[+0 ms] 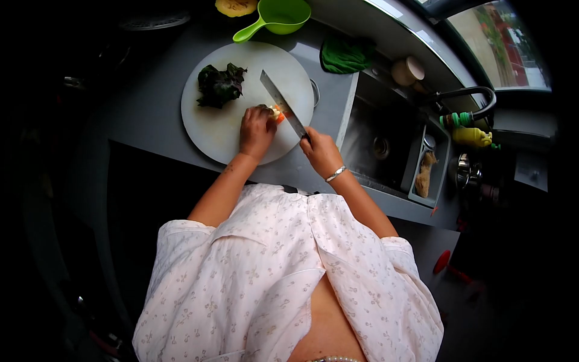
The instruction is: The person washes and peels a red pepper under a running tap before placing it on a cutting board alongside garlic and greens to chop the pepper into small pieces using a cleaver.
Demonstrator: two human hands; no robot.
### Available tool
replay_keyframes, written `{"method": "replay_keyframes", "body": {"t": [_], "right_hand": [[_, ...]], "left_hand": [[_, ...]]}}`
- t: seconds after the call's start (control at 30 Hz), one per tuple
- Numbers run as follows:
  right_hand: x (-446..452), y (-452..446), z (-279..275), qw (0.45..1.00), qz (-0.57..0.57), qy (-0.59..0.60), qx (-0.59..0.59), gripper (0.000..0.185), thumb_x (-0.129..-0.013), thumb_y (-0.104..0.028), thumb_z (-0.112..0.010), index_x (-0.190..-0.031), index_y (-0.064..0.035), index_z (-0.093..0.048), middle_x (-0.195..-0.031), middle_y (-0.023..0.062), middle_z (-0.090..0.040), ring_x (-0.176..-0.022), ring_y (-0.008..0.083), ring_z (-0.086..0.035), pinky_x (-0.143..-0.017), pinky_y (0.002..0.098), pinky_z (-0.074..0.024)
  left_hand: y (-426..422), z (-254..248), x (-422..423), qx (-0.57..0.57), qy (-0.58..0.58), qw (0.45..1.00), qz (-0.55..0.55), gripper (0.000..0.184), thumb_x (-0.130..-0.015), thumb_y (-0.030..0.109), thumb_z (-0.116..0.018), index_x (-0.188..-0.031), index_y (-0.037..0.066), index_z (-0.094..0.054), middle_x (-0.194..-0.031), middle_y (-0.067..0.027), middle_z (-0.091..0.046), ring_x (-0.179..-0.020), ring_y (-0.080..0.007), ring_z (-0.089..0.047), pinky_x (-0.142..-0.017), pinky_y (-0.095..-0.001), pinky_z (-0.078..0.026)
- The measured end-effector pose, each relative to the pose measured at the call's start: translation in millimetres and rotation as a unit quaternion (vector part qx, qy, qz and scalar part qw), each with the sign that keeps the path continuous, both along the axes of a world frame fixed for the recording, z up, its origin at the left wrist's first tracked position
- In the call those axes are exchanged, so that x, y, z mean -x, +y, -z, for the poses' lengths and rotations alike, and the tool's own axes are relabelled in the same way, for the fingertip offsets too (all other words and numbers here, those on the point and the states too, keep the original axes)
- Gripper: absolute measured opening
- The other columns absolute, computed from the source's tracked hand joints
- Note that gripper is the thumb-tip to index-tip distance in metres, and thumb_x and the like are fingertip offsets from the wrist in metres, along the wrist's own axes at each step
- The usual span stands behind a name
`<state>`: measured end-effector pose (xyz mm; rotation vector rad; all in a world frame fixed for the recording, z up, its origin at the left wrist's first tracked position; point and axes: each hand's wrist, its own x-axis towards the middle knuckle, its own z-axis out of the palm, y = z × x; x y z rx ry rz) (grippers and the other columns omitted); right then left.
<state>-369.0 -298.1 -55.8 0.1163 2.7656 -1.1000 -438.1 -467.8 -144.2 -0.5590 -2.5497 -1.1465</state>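
Note:
My right hand [321, 152] grips the handle of a kitchen knife [279, 99], its broad blade pointing up and left across the round white cutting board [205, 134]. Beside the blade, my left hand [257, 129] has its fingers bent down on small orange and pale yellow vegetable pieces [278, 114]. Those fingers hide part of the pieces, so I cannot tell their exact kind. Some orange bits lie right against the blade. A bunch of dark purple-green leaves [221, 86] rests on the board's left side, apart from both hands.
Behind the board stand a bright green handled strainer or scoop [283, 15] and a cut yellow piece of produce [236, 6]. A green cloth [346, 54] lies by the sink [377, 114]. Right of it are a grey basket [445, 158], a black faucet [464, 92] and a yellow bottle [472, 137].

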Motion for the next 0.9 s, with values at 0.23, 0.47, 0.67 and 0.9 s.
{"method": "replay_keyframes", "body": {"t": [0.23,0.47,0.67,0.9], "right_hand": [[-2.4,-7.5,4.5,0.998,-0.014,-0.032,-0.046,0.022,-0.084,-0.017,-0.051,-0.097,-0.0011,-0.059,-0.074,0.0243,-0.062,-0.071,0.0424,-0.059,-0.066,0.0483,-0.0477],[6.4,-17.0,19.2,0.997,-0.007,-0.055,-0.061,0.02,-0.083,-0.017,-0.051,-0.095,-0.0015,-0.059,-0.076,0.0252,-0.061,-0.073,0.0435,-0.059,-0.067,0.0491,-0.0479],[8.4,-13.2,20.1,0.999,0.042,-0.033,0.004,0.02,-0.083,-0.016,-0.052,-0.095,-0.0013,-0.059,-0.076,0.0252,-0.06,-0.073,0.0437,-0.058,-0.067,0.0477,-0.0472],[-0.4,-6.5,2.5,1.0,0.024,-0.007,0.014,0.02,-0.085,-0.014,-0.054,-0.097,0.0002,-0.06,-0.066,0.023,-0.055,-0.058,0.0373,-0.054,-0.058,0.038,-0.0448]], "left_hand": [[-0.4,-2.6,2.6,0.009,-0.019,1.0,0.008,0.012,-0.073,0.009,-0.062,-0.084,0.004,-0.059,-0.094,-0.0136,-0.058,-0.092,-0.0333,-0.052,-0.085,-0.0418,-0.044],[0.0,-8.2,3.4,0.018,-0.021,1.0,0.01,0.009,-0.073,0.01,-0.063,-0.08,0.004,-0.059,-0.088,-0.0111,-0.058,-0.089,-0.0329,-0.052,-0.08,-0.0408,-0.046],[-1.3,-13.2,3.4,0.028,-0.031,0.999,0.021,0.008,-0.074,0.009,-0.063,-0.08,0.004,-0.059,-0.088,-0.0109,-0.058,-0.088,-0.0328,-0.053,-0.08,-0.0409,-0.046],[-1.5,-3.8,5.4,0.0,0.006,1.0,0.015,0.009,-0.073,0.008,-0.063,-0.08,0.004,-0.059,-0.09,-0.0118,-0.06,-0.088,-0.0328,-0.053,-0.08,-0.0406,-0.046]]}}
